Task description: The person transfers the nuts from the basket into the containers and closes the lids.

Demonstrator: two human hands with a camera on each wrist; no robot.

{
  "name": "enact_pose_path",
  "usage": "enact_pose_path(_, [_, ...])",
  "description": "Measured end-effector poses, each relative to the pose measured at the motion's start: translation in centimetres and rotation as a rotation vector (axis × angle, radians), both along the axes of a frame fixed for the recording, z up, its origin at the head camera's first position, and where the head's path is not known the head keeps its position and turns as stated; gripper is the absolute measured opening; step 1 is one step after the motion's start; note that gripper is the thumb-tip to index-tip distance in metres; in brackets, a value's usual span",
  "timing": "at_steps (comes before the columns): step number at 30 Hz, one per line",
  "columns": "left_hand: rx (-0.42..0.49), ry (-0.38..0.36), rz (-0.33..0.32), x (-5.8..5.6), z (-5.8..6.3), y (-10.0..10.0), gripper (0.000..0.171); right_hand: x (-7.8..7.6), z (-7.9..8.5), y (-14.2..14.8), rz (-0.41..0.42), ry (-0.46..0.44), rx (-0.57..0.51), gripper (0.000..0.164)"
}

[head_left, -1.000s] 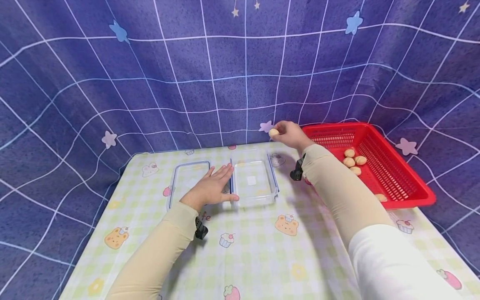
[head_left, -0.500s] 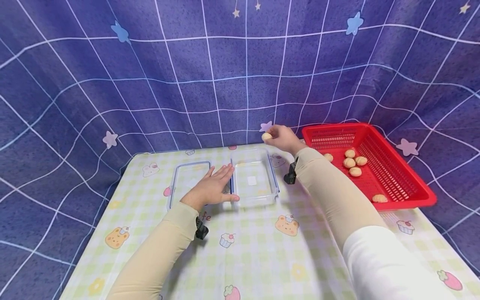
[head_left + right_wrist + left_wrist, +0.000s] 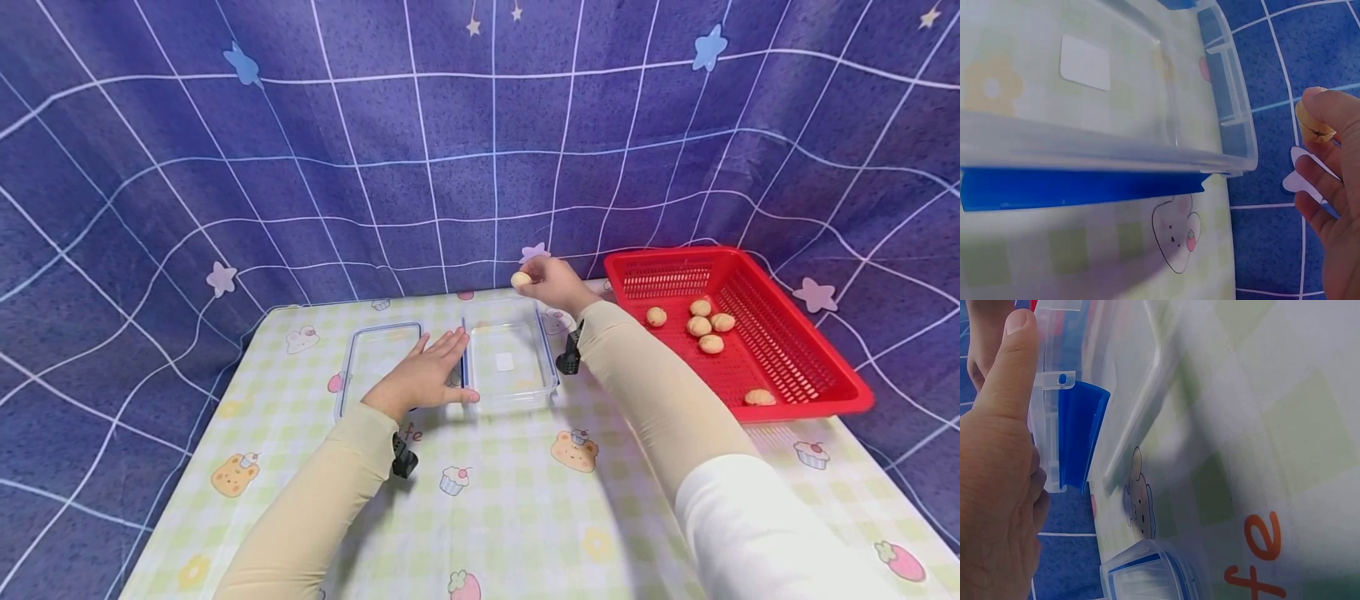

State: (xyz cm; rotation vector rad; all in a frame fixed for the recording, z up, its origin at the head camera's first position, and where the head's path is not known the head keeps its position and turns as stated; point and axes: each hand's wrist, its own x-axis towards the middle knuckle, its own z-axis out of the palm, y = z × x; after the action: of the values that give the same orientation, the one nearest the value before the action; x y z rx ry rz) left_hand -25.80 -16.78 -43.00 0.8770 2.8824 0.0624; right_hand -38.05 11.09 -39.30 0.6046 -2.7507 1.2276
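Observation:
My left hand [image 3: 427, 375] rests with straight, spread fingers on the left edge of a clear plastic food container [image 3: 491, 397] with blue side latches. In the left wrist view, its thumb lies along the container's rim beside a blue latch [image 3: 1082, 437]. Over the far end of the container, my right hand [image 3: 557, 285] pinches a pale tan walnut [image 3: 521, 280] between thumb and fingers. The right wrist view shows the walnut [image 3: 1314, 125] with a dark seam, just beyond the container's far wall [image 3: 1230, 94]. A white label [image 3: 503, 362] shows at the container's bottom.
A red plastic basket [image 3: 843, 396] stands at the right, with several walnuts [image 3: 699, 326] inside. Left of the container lies its clear lid [image 3: 367, 358] with a blue seal, partly behind my left hand. A checked tablecloth [image 3: 525, 517] covers the table; a blue curtain [image 3: 360, 167] hangs behind.
My right hand has moved left and slightly down with the walnut, away from the basket to above the container's far end. My left hand has stayed put.

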Motion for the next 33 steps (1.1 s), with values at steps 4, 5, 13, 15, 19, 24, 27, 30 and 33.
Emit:
enact_pose_path(4, [0.009,0.003,-0.001,-0.1,-0.2,0.0,0.111,0.1,-0.2,-0.5,0.006,-0.007,-0.012,0.036])
enact_pose_path(5, [0.011,0.004,-0.001,-0.1,-0.2,0.0,0.111,0.1,-0.3,-0.6,0.009,-0.008,-0.011,0.035])
enact_pose_path(13, [0.012,0.007,0.002,-0.1,-0.1,0.0,0.11,0.4,-0.6,-1.8,0.027,-0.011,-0.018,0.028])
enact_pose_path(15, [0.013,0.006,0.003,-0.1,0.0,0.0,0.111,0.4,-0.7,-2.1,0.033,-0.004,-0.02,0.028])
enact_pose_path(19, [0.01,-0.003,0.006,-0.2,-0.1,-0.1,0.112,0.6,-0.9,-2.7,0.042,-0.004,-0.025,0.028])
enact_pose_path(24, [0.011,-0.006,0.011,-0.3,-0.3,-0.2,0.113,0.8,-1.4,-3.4,0.051,-0.016,-0.022,0.029])
enact_pose_path(27, [0.011,-0.011,0.013,-0.2,-0.2,-0.2,0.112,1.0,-1.6,-3.9,0.065,-0.023,-0.02,0.029])
enact_pose_path(30, [0.023,-0.019,0.017,-0.1,-0.1,-0.1,0.111,1.2,-2.0,-4.3,0.08,-0.024,-0.021,0.029])
enact_pose_path(33, [0.035,-0.022,0.016,0.0,0.0,0.0,0.109,1.3,-2.4,-4.6,0.085,-0.024,-0.015,0.029])
